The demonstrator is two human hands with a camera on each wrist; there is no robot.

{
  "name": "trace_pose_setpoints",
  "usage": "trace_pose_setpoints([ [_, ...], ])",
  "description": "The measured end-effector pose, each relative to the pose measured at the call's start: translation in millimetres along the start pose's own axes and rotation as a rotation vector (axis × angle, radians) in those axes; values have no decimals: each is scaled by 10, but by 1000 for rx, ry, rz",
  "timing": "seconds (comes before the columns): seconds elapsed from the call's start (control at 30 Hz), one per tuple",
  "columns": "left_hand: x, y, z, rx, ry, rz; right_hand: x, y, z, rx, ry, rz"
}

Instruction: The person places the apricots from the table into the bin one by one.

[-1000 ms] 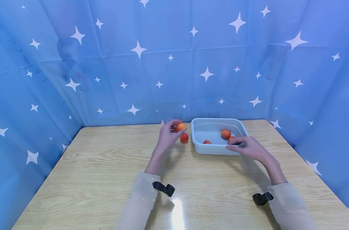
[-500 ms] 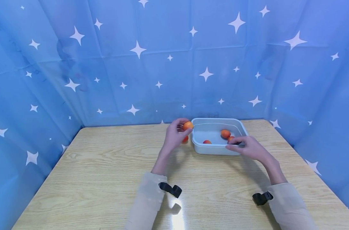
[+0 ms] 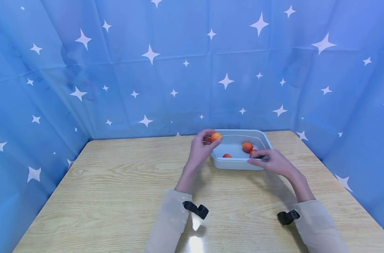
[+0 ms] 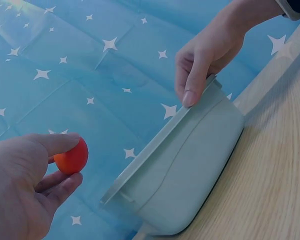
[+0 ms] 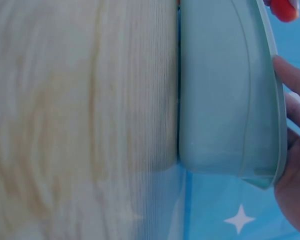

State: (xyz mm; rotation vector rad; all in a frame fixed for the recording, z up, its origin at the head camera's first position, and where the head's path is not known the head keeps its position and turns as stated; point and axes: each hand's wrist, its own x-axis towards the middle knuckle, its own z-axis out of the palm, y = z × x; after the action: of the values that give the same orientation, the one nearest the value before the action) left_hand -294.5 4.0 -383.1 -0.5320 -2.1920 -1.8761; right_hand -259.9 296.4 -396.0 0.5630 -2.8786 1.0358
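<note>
My left hand [image 3: 200,147] pinches a small round orange-red fruit [image 3: 216,136] between thumb and fingers, above the left rim of a pale plastic box [image 3: 237,164]. The left wrist view shows that fruit [image 4: 72,157] held in the fingertips, apart from the box wall. At the front right rim my right hand [image 3: 275,163] grips the box, its thumb [image 4: 191,95] on the outside and its fingers over the inside. Within the box lie an orange fruit [image 3: 247,147], another [image 3: 253,152] partly behind the right fingers, and a third [image 3: 227,155] half hidden by the front wall.
The box stands near the back edge of a wooden table [image 3: 116,196]. Behind it hangs a blue curtain [image 3: 179,77] with white stars, also along both sides. A black wrist camera [image 3: 196,209] sits on the left sleeve, another [image 3: 288,218] on the right.
My left hand has moved right with the fruit, from beside the box to over its left rim. A red fruit on the table has passed out of sight behind that hand. The right hand stays put.
</note>
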Motion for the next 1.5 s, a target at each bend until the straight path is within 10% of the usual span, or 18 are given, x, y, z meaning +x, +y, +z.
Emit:
trace_pose_setpoints([
  [0.83, -70, -68, 441, 144, -153, 88, 2, -38, -3, 1, -7, 0],
  [1.5, -101, -41, 380, 181, -179, 168, 0, -17, 12, 6, -4, -4],
])
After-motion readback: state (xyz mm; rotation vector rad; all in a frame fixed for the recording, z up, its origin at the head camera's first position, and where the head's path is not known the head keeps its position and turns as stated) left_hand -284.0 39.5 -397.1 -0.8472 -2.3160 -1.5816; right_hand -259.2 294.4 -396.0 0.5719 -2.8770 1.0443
